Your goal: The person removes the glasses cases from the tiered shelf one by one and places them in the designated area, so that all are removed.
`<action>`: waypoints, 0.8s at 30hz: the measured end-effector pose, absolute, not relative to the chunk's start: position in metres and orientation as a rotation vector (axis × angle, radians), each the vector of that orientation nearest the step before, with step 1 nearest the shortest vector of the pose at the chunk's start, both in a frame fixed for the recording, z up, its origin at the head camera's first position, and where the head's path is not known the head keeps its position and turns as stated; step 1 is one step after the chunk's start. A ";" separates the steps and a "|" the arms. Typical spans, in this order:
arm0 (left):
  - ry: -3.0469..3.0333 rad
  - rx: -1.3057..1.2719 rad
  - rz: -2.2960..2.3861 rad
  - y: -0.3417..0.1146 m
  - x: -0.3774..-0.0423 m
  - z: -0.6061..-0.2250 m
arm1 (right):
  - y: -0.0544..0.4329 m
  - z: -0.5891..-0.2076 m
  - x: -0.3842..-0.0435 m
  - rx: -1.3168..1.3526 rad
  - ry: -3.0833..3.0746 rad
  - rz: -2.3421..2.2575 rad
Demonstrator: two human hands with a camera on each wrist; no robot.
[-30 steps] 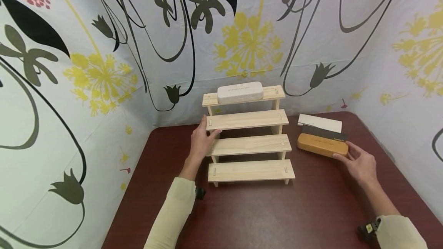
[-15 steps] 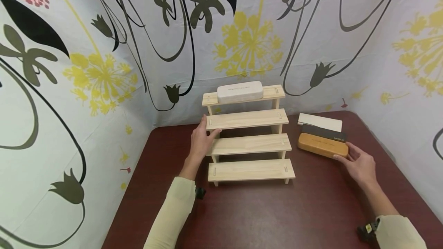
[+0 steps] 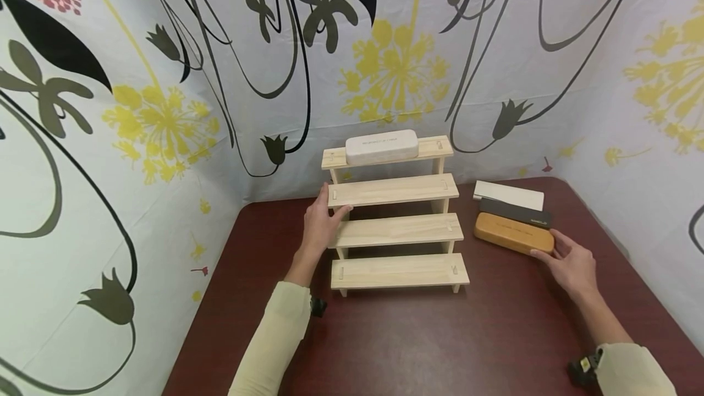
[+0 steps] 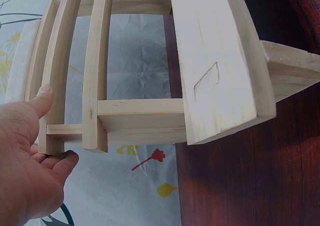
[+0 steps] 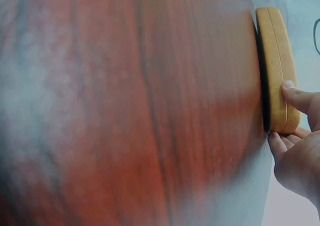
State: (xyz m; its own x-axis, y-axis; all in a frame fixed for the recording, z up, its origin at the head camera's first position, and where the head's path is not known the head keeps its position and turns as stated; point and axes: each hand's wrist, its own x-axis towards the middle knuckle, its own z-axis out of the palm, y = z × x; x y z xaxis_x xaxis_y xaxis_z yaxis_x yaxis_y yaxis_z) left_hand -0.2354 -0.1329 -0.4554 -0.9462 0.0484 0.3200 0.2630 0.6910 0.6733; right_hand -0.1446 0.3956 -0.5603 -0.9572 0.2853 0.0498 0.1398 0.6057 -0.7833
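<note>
A stepped wooden display rack point(image 3: 398, 232) stands toward the back of the table. My left hand point(image 3: 321, 220) grips the left end of its second shelf from the top; in the left wrist view, the thumb point(image 4: 42, 98) lies on the board and the fingers curl beneath. At the right, my right hand point(image 3: 572, 264) pinches the right end of a tan glasses case point(image 3: 513, 233). The right wrist view has the thumb on the case's seam side, with the other fingers around its end. On the rack's top shelf rests a white glasses case point(image 3: 382, 147).
Behind the tan case lie a dark flat case point(image 3: 517, 212) and a white flat case point(image 3: 508, 195), side by side. The dark red table point(image 3: 418, 341) backs onto a flower-printed cloth point(image 3: 495, 47) that also hangs along both sides.
The tan glasses case has shifted slightly toward me and to the right with my right hand, showing a bit more of the dark case. My left hand stays on the rack.
</note>
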 end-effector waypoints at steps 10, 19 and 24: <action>-2.632 -0.231 -1.126 -0.133 -0.236 -0.457 | 0.395 -0.561 -0.143 -0.356 -2.665 1.263; -2.627 -0.239 -1.116 -0.134 -0.238 -0.458 | 0.395 -0.562 -0.144 -0.366 -2.658 1.269; -2.627 -0.244 -1.112 -0.134 -0.238 -0.458 | 0.396 -0.563 -0.144 -0.371 -2.653 1.276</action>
State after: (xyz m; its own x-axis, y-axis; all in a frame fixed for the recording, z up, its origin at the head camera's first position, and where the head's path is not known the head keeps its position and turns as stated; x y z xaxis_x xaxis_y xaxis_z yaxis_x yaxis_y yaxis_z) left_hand -0.2381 -0.1341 -0.4580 -0.9471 0.0463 0.3177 0.2603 0.6900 0.6753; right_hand -0.1442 0.3956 -0.5631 -0.9539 0.2963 0.0483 0.1474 0.6021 -0.7847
